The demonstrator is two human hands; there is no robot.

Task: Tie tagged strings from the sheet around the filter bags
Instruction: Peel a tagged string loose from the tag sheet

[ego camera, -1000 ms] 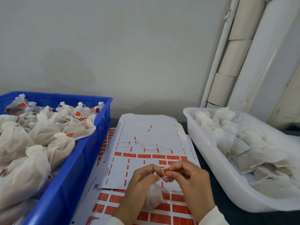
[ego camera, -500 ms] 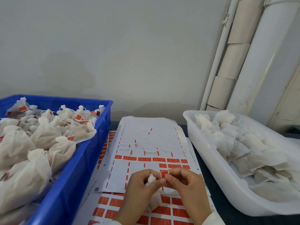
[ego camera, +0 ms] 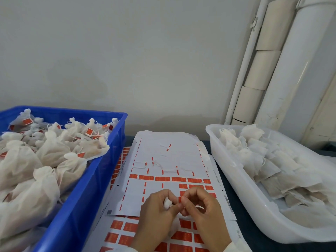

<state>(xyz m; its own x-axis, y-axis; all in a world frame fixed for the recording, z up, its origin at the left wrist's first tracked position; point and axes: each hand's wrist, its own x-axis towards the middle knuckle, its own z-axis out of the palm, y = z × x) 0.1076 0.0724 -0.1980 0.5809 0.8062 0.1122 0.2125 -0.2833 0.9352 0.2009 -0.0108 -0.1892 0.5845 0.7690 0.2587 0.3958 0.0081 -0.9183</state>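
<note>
Bag (ego camera: 167, 203) neck sits gripped in left hand (ego camera: 156, 213); right hand (ego camera: 201, 210) pinches red tag (ego camera: 179, 199) beside it, sheet (ego camera: 169, 157) at 12 o'clock.

left hand (ego camera: 156, 213) bare | right hand (ego camera: 201, 210) bare | cuffs white (barely showing)

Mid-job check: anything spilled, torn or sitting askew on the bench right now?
Nothing spilled. The partly stripped white tag sheet lies askew on the fuller sheet of orange tags beneath, with loose strings curling on it. Both hands, left hand and right hand, are working a white filter bag over it.
</note>
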